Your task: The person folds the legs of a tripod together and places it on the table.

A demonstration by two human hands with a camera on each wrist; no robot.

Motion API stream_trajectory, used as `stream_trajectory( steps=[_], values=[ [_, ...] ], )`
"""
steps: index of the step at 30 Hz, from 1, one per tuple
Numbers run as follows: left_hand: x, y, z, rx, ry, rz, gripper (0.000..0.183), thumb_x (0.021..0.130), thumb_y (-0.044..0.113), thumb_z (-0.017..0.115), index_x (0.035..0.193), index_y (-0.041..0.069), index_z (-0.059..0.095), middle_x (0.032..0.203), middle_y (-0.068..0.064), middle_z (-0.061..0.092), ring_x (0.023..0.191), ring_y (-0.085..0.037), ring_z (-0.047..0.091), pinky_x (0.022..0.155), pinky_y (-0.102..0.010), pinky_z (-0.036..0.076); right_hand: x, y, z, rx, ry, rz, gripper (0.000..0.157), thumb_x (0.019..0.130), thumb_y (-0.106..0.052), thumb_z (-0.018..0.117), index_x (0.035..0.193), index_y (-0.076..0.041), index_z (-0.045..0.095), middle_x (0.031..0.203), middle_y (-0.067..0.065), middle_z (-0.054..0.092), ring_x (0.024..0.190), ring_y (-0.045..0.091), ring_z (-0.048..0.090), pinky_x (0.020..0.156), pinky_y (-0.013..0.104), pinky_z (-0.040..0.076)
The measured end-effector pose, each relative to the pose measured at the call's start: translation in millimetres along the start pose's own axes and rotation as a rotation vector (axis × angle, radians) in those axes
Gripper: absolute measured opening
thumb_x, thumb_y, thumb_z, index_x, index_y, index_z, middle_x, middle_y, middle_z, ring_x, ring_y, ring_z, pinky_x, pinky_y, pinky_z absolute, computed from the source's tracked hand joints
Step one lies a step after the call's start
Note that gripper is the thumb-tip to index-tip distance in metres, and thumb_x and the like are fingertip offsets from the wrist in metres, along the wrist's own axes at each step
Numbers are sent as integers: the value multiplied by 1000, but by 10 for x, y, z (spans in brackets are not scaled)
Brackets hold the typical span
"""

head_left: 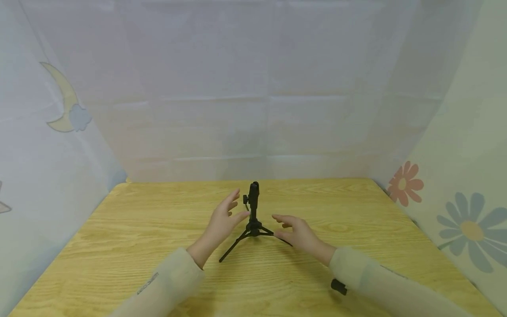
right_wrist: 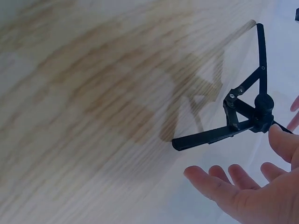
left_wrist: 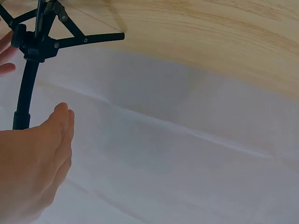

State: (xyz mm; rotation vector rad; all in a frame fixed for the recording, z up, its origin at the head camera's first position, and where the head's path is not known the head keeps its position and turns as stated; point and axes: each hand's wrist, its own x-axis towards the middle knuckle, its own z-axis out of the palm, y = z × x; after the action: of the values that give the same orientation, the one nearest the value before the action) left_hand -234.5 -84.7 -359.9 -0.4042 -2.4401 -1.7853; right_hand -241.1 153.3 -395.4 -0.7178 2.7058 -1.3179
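Note:
A small black tripod (head_left: 254,209) stands upright on the wooden table (head_left: 130,246), its legs spread and a clamp-like head with a side knob at its top. My left hand (head_left: 222,222) is just left of the column, fingers extended and thumb tip close by it. On the other side, my right hand (head_left: 301,235) hovers near one leg with relaxed, spread fingers. Neither hand grips anything. The right wrist view shows the tripod's hub (right_wrist: 264,109) beyond my thumb. In the left wrist view my hand (left_wrist: 35,168) covers the upper end of the column (left_wrist: 27,91).
A small black object (head_left: 338,286) shows beside my right sleeve (head_left: 356,268). Pale cloth walls surround the table, with a moon print (head_left: 61,97) at the left and flower prints (head_left: 471,231) at the right.

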Motion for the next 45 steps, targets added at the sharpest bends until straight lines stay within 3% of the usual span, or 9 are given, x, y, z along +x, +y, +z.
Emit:
stream_trajectory(
  steps=[8, 19, 27, 35, 45],
  values=[
    [79, -20, 88, -90, -11, -22, 66, 94, 12, 66, 151, 5, 34, 147, -20, 39, 131, -41, 42, 101, -54, 41, 40, 13, 68, 18, 36, 46, 44, 90, -3, 68, 132, 4, 56, 125, 26, 58, 108, 42, 58, 84, 44, 53],
    [160, -28, 180, -150, 8, 1, 59, 94, 9, 65, 147, 5, 41, 143, -20, 45, 121, -40, 52, 94, -47, 49, 82, 31, 87, 7, 43, 24, 37, 89, -2, 69, 124, 7, 62, 117, 25, 62, 100, 38, 61, 80, 42, 54],
    [204, -29, 225, -142, 26, 2, 56, 93, 7, 66, 144, 2, 44, 133, -20, 53, 114, -36, 57, 91, -45, 50, 131, 54, 119, -2, 29, 36, 32, 88, -1, 70, 119, 5, 66, 105, 20, 64, 91, 30, 62, 74, 36, 55],
    [247, -32, 247, -100, 38, 11, 51, 93, 7, 66, 140, -2, 48, 126, -23, 59, 110, -36, 60, 90, -45, 51, 170, 65, 138, -1, 9, 40, 31, 87, 1, 70, 118, 5, 67, 107, 21, 63, 86, 26, 61, 69, 33, 54],
    [285, -44, 247, -131, 56, -15, 45, 90, 4, 68, 133, -3, 55, 119, -21, 63, 106, -33, 62, 87, -41, 53, 203, 60, 152, -45, -17, 24, 23, 86, 2, 70, 109, 4, 71, 92, 10, 64, 77, 18, 57, 64, 30, 50]
  ],
)
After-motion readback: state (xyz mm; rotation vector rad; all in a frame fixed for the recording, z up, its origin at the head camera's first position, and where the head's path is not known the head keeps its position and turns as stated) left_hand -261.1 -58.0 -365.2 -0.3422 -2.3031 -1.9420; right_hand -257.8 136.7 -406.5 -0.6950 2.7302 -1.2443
